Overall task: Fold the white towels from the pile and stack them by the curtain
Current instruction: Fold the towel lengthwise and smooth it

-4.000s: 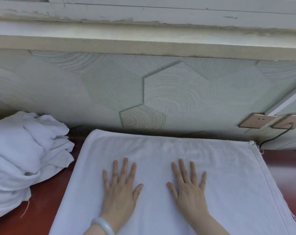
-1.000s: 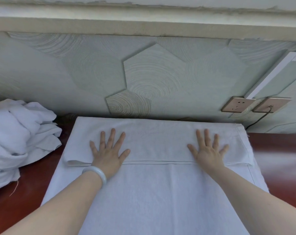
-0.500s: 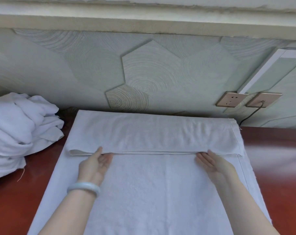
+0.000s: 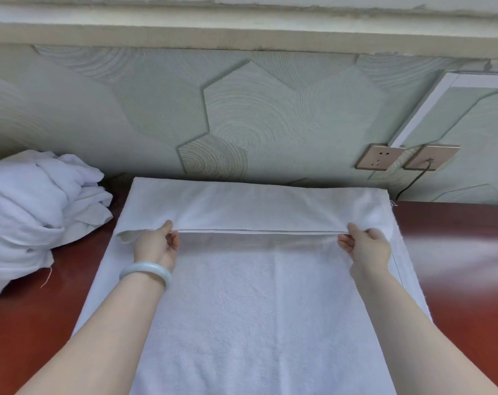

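1. The towel (image 4: pixel 256 309) lies flat on the table (image 4: pixel 455 266), just right of the pile (image 4: pixel 36 212). Its far end is doubled into a band (image 4: pixel 256 206) along the wall (image 4: pixel 242 109).
2. The left hand (image 4: pixel 156 246), at the band's end nearer the pile, pinches the towel at the band's near edge, thumb on top and fingers curled beneath. The right hand (image 4: pixel 366 246) grasps the same edge at the end farther from the pile, in the same way.
3. The edge runs taut and straight between the hands and looks slightly raised, so the step in hand is probably turning the band over once more, towards the person.
4. To do it well, bring both hands back together and level, so the new crease runs parallel to the first one.
5. Keep a light pull between the hands so the middle does not sag or wrinkle as it lands.
6. Beyond the left hand, on the pile side, the band's corner droops open. Square it to the side hem before pressing down.
7. On the side away from the pile the cloth bunches a little at the right hand, and a flat palm should smooth it afterwards.
8. Keep the turning edge out of contact with the pile, which sits close enough to snag.
9. No curtain or stack is in view, and the pile looks full, so much folding likely remains.
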`<state>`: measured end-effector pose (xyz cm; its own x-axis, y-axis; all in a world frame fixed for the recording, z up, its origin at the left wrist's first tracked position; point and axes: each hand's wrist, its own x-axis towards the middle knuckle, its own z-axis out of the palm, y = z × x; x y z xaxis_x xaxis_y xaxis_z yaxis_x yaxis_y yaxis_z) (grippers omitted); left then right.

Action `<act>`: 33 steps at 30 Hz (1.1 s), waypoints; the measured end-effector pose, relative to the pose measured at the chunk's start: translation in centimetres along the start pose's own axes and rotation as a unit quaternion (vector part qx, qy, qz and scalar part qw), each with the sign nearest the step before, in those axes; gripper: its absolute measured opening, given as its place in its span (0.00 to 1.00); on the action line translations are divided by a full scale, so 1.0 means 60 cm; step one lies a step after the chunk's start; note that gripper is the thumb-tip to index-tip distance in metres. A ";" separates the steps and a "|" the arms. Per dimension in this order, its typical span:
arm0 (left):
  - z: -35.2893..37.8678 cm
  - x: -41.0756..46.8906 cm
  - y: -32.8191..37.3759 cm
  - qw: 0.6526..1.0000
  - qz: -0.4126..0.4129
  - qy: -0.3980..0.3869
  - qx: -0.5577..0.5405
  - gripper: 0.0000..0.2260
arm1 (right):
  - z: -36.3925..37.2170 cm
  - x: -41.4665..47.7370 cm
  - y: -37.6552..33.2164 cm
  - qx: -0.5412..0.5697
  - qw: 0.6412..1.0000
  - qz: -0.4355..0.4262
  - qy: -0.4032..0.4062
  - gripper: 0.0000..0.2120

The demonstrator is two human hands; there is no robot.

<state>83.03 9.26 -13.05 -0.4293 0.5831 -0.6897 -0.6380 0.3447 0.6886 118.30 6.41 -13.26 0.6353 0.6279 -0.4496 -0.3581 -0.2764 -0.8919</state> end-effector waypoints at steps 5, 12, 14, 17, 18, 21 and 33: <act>-0.083 -0.113 0.039 0.986 0.147 -0.066 0.049 0.12 | -0.070 -0.124 -0.055 -0.054 0.987 -0.147 -0.029 0.20; -0.316 -0.149 -0.070 0.989 0.004 -0.043 0.140 0.08 | -0.227 -0.263 0.101 -0.062 0.996 0.017 -0.056 0.07; -0.332 -0.128 -0.074 0.991 -0.044 -0.055 0.115 0.01 | -0.239 -0.265 0.127 -0.042 0.995 0.065 -0.060 0.04; -0.329 -0.113 -0.055 0.991 -0.105 -0.070 0.038 0.09 | -0.242 -0.254 0.134 0.036 0.993 0.112 -0.033 0.04; -0.325 -0.114 -0.047 0.991 -0.117 -0.068 0.024 0.10 | -0.239 -0.252 0.133 0.039 0.992 0.119 -0.028 0.05; -0.318 -0.115 -0.024 0.993 -0.109 -0.054 0.007 0.12 | -0.234 -0.246 0.124 0.039 0.993 0.106 0.020 0.13; -0.441 -0.157 -0.069 0.996 -0.076 0.020 0.028 0.18 | -0.330 -0.309 0.161 0.009 0.987 0.152 0.059 0.13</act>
<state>72.81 -17.12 -15.32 -0.3567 0.4910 -0.7948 -0.6610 0.4686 0.5861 116.61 -22.27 -14.53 0.5710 0.4289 -0.7000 -0.5564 -0.4248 -0.7141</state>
